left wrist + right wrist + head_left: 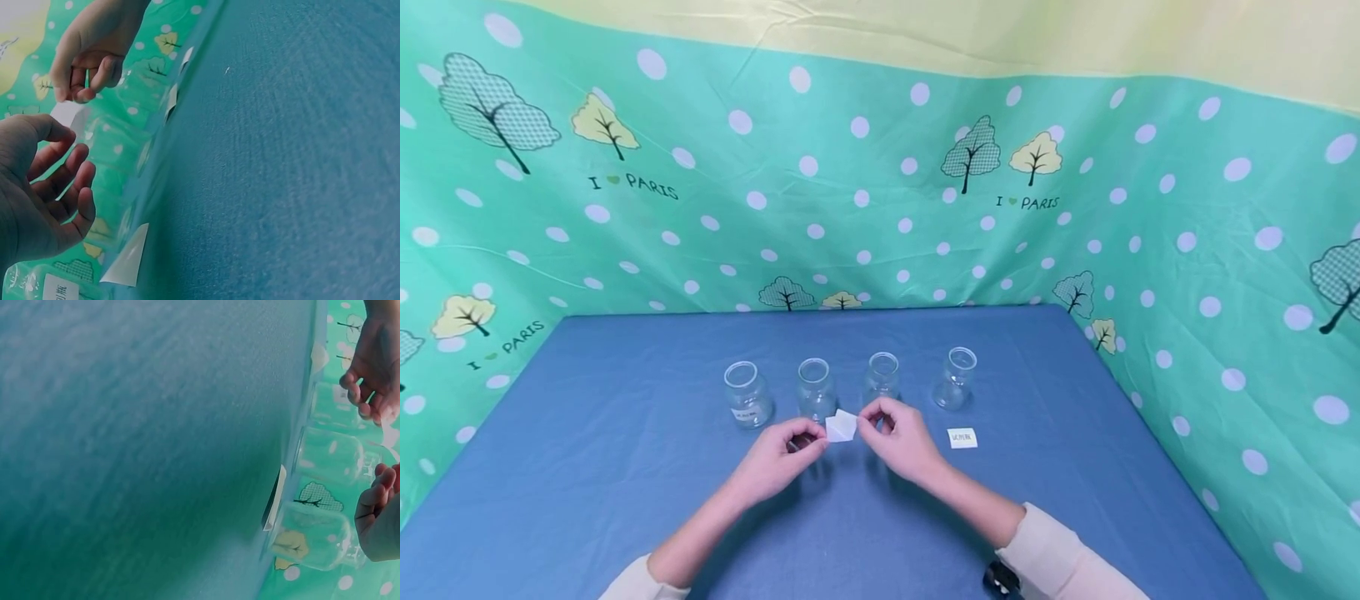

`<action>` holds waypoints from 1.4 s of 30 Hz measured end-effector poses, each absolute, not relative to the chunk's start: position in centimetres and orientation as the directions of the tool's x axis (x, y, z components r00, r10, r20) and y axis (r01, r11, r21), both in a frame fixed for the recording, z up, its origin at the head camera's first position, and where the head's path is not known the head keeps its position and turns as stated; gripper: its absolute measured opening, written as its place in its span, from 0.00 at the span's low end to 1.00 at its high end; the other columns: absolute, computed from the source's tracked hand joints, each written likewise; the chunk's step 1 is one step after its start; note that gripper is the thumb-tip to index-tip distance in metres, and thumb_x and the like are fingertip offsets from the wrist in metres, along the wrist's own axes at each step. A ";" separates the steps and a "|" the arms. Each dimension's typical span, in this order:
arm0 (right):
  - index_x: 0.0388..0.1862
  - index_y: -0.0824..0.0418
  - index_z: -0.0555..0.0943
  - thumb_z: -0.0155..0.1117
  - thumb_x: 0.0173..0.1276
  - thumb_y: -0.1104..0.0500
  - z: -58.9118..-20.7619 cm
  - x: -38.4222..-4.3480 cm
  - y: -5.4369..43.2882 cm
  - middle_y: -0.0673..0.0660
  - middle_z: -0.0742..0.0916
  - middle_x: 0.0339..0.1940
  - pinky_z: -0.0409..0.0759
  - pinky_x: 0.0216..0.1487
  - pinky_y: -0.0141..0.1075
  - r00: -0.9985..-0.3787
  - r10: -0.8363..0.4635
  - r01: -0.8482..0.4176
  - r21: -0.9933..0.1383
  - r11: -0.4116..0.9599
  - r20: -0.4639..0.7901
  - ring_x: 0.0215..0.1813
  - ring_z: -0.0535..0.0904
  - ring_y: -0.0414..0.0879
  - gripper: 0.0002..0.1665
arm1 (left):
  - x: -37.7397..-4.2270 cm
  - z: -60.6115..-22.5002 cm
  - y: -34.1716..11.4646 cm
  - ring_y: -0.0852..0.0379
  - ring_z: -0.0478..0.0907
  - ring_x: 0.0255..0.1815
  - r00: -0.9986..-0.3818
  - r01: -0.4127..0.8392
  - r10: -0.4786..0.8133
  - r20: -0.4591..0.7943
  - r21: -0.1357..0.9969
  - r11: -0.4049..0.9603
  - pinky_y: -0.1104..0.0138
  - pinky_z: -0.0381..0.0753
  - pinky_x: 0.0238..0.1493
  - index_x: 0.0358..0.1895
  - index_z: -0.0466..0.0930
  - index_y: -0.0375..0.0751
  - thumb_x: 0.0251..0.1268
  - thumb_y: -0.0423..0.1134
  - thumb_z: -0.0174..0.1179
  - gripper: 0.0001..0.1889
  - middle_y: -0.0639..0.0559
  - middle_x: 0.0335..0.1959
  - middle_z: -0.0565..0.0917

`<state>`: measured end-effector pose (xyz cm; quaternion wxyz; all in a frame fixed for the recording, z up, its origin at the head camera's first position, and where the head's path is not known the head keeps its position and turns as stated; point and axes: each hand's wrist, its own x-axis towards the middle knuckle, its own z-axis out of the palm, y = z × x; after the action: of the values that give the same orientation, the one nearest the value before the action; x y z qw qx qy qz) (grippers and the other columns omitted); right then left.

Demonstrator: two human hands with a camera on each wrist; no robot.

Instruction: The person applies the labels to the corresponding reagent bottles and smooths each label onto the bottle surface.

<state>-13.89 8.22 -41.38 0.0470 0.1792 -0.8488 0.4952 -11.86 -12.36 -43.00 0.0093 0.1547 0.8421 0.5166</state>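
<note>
Between my two hands, in the head view, is a small white paper label point(841, 427), bent so that two overlapping layers show. My left hand point(778, 460) pinches its left edge between thumb and fingertip, the other fingers loosely curled. At the upper right edge, my right hand point(908, 442) pinches it too. Behind the hands stand several upright clear glass jars in a row. The leftmost jar point(748, 396) bears a white label with writing; the second jar point(815, 383) and third jar point(883, 371) are partly hidden by the hands and paper.
The rightmost jar point(953, 383) stands behind a white label with lettering point(962, 437) lying on the blue tablecloth point(625, 400). In the left wrist view, a curled white paper point(128, 259) lies near the labelled jar. A green dotted curtain point(850, 225) rises behind the table.
</note>
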 end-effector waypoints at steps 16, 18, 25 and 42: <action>0.28 0.58 0.81 0.62 0.59 0.62 -41.8 -15.1 9.4 0.51 0.81 0.22 0.65 0.23 0.26 -0.949 -0.094 -0.311 -0.838 0.449 0.302 0.20 0.66 0.36 0.02 | -11.8 -43.7 -12.0 0.67 0.70 0.23 -0.976 0.165 0.204 0.079 0.876 0.453 0.73 0.72 0.27 0.34 0.81 0.42 0.59 0.37 0.61 0.03 0.54 0.27 0.80; 0.27 0.57 0.80 0.62 0.59 0.63 -41.9 -15.2 9.5 0.50 0.81 0.22 0.65 0.23 0.26 -0.951 -0.085 -0.303 -0.838 0.453 0.297 0.20 0.67 0.37 0.02 | -11.8 -43.8 -12.0 0.68 0.70 0.23 -0.973 0.170 0.217 0.077 0.875 0.454 0.73 0.72 0.28 0.34 0.80 0.42 0.59 0.37 0.61 0.04 0.54 0.27 0.80; 0.27 0.55 0.80 0.62 0.58 0.62 -42.0 -15.2 9.6 0.49 0.81 0.22 0.67 0.24 0.26 -0.950 -0.092 -0.305 -0.827 0.473 0.298 0.21 0.68 0.36 0.02 | -11.9 -44.0 -11.5 0.67 0.72 0.20 -0.965 0.159 0.260 0.033 0.864 0.478 0.72 0.73 0.23 0.35 0.80 0.40 0.61 0.38 0.59 0.05 0.50 0.26 0.82; 0.27 0.53 0.80 0.62 0.59 0.61 -42.6 -14.7 9.4 0.47 0.80 0.21 0.67 0.24 0.26 -0.943 -0.106 -0.325 -0.801 0.503 0.316 0.20 0.67 0.35 0.03 | -11.4 -44.3 -11.1 0.64 0.72 0.17 -0.961 0.090 0.262 -0.089 0.795 0.600 0.72 0.70 0.23 0.28 0.79 0.41 0.58 0.36 0.59 0.04 0.55 0.18 0.77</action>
<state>-14.70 9.45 -42.56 0.1135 0.1251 -0.8595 0.4824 -11.38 -11.11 -44.32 0.0985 0.0990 0.8890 0.4361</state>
